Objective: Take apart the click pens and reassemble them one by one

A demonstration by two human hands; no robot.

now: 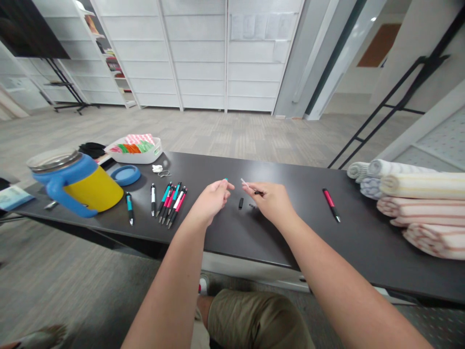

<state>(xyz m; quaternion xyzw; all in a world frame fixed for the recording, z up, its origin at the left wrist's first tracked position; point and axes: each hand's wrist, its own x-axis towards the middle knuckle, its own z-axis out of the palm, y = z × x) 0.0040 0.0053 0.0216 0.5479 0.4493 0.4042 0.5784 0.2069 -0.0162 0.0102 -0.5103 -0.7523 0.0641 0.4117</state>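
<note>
My left hand (213,196) is closed around a teal pen barrel (225,180) whose tip pokes out past the fingers. My right hand (271,198) pinches a thin white pen refill (245,183) that points up and left toward the left hand. Both hands hover just above the dark table (232,232). A small black pen part (240,203) lies on the table between the hands, and another tiny piece (252,206) sits by the right thumb.
A bunch of several pens (170,198) lies left of my hands, with two single pens (130,207) further left. A pink pen (331,204) lies to the right. A yellow jug with blue handle (78,186), a blue lid (125,175), a white tray (138,149) and rolled towels (417,203) stand around.
</note>
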